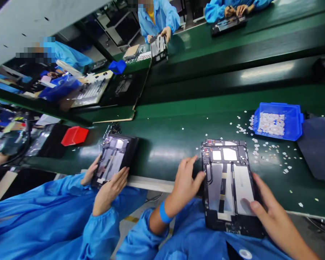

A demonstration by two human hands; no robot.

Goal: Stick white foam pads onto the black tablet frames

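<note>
Stack of uncovered tablets (pixel 227 191) lies between left hand (pixel 184 178) and right hand (pixel 271 209), at near edge of counter (pixel 162 151). Right hand grasps its right side, thumb over face; left hand released beside its left edge, thumb contact uncertain.

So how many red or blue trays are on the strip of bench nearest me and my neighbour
2. A red tray is left of the neighbour's device; a blue tray, holding white bits, is beyond your right hand. Any hidden ones I can't count.
</note>
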